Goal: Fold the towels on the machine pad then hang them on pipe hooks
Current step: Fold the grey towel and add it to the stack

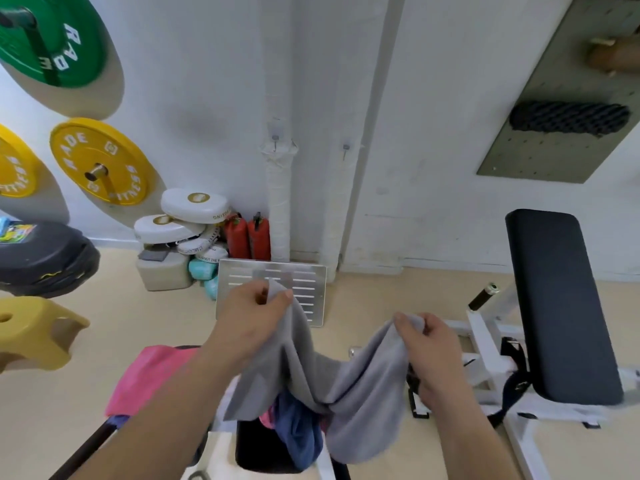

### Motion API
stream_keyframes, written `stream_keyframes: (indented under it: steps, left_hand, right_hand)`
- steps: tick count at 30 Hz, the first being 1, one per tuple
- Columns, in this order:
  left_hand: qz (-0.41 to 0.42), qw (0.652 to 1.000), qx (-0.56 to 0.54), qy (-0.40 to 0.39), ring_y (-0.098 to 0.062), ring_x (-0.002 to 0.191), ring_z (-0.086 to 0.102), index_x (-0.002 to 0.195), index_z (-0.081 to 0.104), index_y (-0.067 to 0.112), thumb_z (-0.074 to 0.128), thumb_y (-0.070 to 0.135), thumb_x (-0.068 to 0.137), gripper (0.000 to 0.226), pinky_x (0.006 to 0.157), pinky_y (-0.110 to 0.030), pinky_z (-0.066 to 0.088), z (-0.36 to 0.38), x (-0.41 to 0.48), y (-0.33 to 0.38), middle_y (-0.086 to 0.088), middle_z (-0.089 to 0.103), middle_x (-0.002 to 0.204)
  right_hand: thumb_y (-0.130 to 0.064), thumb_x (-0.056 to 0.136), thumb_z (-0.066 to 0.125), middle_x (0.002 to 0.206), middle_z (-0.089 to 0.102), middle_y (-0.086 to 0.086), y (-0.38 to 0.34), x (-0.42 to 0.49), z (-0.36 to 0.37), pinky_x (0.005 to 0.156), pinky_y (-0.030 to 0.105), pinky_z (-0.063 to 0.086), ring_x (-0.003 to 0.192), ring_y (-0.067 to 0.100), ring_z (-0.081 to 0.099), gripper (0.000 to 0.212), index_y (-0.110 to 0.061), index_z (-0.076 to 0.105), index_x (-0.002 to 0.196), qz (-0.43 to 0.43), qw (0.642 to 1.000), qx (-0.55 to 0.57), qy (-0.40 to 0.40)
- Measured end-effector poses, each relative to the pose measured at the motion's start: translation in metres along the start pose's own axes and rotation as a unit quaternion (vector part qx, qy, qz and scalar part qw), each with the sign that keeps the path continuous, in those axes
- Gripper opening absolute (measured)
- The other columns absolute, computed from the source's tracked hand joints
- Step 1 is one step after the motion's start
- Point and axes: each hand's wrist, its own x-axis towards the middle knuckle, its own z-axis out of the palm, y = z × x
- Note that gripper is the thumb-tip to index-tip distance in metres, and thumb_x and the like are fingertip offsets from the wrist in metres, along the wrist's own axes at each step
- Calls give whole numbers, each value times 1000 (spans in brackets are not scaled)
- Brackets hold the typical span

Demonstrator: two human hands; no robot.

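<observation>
the left hand (254, 313) pinches one upper corner of the grey towel (346, 386) between thumb and curled fingers, and the right hand (427, 344) pinches the other corner. the hands are held apart, and the towel sags between them and hangs down. below the hands a blue towel (298, 434) lies bunched on the black machine pad (256, 448). a pink towel (152, 375) lies just left of the left forearm. well beyond the hands a hook (275, 142) sits on the wrapped pipe (278, 209).
</observation>
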Motion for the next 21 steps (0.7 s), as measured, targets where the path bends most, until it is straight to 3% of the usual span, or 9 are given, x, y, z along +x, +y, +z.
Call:
stream_keyframes:
  steps: [4, 6, 8, 10, 13, 15, 18, 21]
  left_hand:
    - [71, 997, 13, -37, -5, 54, 37, 63, 49, 9, 61, 29, 99, 43, 55, -23, 32, 29, -39, 10, 10, 40, 55]
    - [99, 993, 16, -54, -2, 56, 43, 64, 54, 20, 56, 28, 101, 38, 55, -17, 35, 41, -59, 7, 14, 48, 56]
    - [102, 994, 14, -49, -5, 65, 53, 69, 58, 27, 53, 25, 102, 33, 64, -20, 42, 45, -72, -2, 11, 58, 65]
    - [103, 994, 16, -40, -9, 72, 56, 72, 58, 30, 54, 23, 102, 31, 68, -23, 44, 44, -76, -10, 7, 57, 73]
    - [133, 991, 24, -24, -7, 70, 54, 65, 54, 44, 59, 20, 101, 44, 64, -13, 40, 37, -81, -12, 9, 53, 70]
    - [138, 990, 20, -9, -7, 67, 54, 66, 56, 42, 62, 17, 100, 42, 62, -13, 40, 33, -85, -10, 9, 53, 68]
    - [145, 989, -9, 9, -11, 76, 62, 85, 72, 32, 65, 15, 98, 22, 66, -20, 49, 29, -91, -8, 8, 64, 74]
    - [161, 987, -7, 20, -14, 83, 65, 98, 70, 37, 67, 14, 96, 23, 74, -27, 52, 25, -93, -7, 8, 68, 79]
  right_hand:
    - [-20, 95, 70, 69, 68, 2, -13, -30, 34, 62, 32, 54, 69, 19, 63, 21, -12, 70, 76, -28, 996, 6, -84]
    - [-22, 100, 64, 74, 75, 4, -17, -50, 49, 65, 44, 60, 72, 30, 69, 22, -16, 75, 81, -54, 985, -9, -161]
    - [-24, 104, 56, 77, 75, 1, -21, -66, 56, 72, 43, 60, 76, 26, 70, 28, -21, 76, 84, -93, 973, -50, -203]
    - [-25, 105, 53, 70, 70, -5, -21, -73, 57, 71, 36, 56, 68, 15, 63, 32, -19, 74, 82, -124, 966, -86, -212]
    - [-25, 101, 60, 74, 73, 5, -22, -78, 56, 77, 49, 61, 76, 28, 69, 26, -13, 76, 86, -122, 969, -60, -208]
    - [-18, 97, 69, 78, 78, 4, -24, -80, 57, 75, 50, 64, 81, 27, 75, 18, -18, 81, 84, -96, 978, -12, -183]
    - [-12, 93, 74, 78, 79, 5, -28, -86, 58, 65, 41, 66, 79, 27, 76, 14, -17, 82, 82, -76, 982, 24, -169]
    - [-11, 95, 71, 77, 78, 5, -27, -88, 59, 64, 37, 66, 79, 26, 76, 19, -20, 82, 82, -70, 983, 27, -170]
